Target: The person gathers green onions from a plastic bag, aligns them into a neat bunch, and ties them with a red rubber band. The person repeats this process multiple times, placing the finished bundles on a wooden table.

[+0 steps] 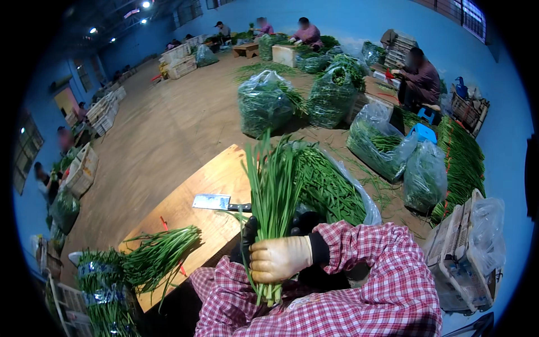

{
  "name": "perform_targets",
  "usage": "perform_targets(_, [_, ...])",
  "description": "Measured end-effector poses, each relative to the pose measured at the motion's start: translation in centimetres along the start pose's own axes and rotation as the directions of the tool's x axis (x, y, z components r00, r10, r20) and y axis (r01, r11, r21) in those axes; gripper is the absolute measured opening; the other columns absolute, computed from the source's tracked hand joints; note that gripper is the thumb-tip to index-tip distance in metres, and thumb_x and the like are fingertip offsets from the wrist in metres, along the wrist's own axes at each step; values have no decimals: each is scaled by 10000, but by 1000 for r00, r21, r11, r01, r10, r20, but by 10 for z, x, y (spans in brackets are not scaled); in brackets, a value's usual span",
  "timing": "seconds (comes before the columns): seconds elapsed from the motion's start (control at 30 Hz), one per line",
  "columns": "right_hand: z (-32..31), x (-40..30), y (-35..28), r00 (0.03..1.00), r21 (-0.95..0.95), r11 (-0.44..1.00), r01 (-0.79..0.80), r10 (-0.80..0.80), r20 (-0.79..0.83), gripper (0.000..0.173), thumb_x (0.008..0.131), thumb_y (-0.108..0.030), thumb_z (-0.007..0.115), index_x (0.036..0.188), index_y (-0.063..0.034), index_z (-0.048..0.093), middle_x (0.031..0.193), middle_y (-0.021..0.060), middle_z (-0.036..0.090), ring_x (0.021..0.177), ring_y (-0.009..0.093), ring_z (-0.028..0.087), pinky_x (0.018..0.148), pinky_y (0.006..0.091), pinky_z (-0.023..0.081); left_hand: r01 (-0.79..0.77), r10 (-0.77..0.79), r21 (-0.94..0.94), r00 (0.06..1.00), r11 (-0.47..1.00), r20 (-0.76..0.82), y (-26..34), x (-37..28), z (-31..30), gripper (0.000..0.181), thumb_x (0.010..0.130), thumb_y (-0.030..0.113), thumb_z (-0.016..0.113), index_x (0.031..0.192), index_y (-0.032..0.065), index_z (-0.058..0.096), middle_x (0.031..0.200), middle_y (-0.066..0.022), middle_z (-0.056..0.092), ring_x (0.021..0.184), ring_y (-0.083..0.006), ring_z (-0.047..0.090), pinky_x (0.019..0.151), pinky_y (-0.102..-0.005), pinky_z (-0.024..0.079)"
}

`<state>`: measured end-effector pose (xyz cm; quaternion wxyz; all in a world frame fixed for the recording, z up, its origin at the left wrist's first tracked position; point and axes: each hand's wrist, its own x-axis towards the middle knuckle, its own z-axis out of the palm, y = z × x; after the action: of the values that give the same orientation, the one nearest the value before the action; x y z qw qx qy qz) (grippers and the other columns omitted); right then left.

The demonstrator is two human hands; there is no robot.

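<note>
My right hand (280,257), in a stained pale glove with a black cuff, is closed around the lower stems of an upright bunch of garlic chives (273,193). Pale cut ends stick out below the fist. Behind it my left hand (248,236), in a black glove, cups the same bunch, mostly hidden by leaves and the other hand. On the wooden board (219,177) to the left lies a cleaver (212,201), its black handle towards the bunch. A loose bundle of greens (164,257) rests at the board's near end, over a red tie (164,223).
An open plastic bag of greens (332,189) stands just beyond my right arm. Taped bundles (101,282) stand at lower left. Plastic crates (459,257) are at right, near filled bags (374,143) and a blue stool (423,133). Several people work along the walls.
</note>
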<state>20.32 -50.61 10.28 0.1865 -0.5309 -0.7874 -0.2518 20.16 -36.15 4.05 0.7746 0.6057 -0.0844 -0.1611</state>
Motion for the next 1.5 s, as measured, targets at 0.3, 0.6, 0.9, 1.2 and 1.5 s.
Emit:
perform_targets(0.3, [-24,12,-9,952,-3,994,-107,103,287,490,859,-171,553,1347,-153,520,1406,85,534,1377,271,439,1181,499,299,-48,50,26,995,999,-84,-2,-47,-33,378,976,199,565,1317,38,537,1264,-104,601,1146,-234,583,977,-371,491])
perform_targets(0.6, [5,-58,64,290,684,-678,-269,621,728,752,889,-517,684,1436,-56,451,1362,127,570,1235,267,549,994,377,467,-43,47,56,997,997,-69,-6,-46,-47,418,949,148,599,1346,41,523,1289,-96,599,1165,-224,582,981,-365,490])
perform_targets(0.9, [72,-9,145,565,745,-658,111,659,497,704,847,-505,720,1327,-14,564,1269,168,644,1057,252,659,941,413,536,1,4,54,996,999,-92,-19,-52,-59,472,923,97,633,1375,44,509,1314,-89,597,1184,-215,581,985,-360,489])
perform_targets(1.2, [64,22,204,492,834,-541,-109,700,518,333,920,-207,685,1214,-53,657,905,72,723,784,170,712,730,318,606,-39,48,60,988,997,-146,-23,-55,-83,537,896,46,667,1405,48,495,1339,-81,595,1203,-206,579,988,-354,489])
perform_targets(1.5, [7,101,172,423,987,-135,-92,892,161,339,902,-183,726,1167,18,659,1050,121,703,946,198,684,857,329,571,-220,326,254,777,942,-538,-48,-105,-140,824,827,9,752,1524,49,315,1513,-140,409,1399,-233,393,1092,-375,419])
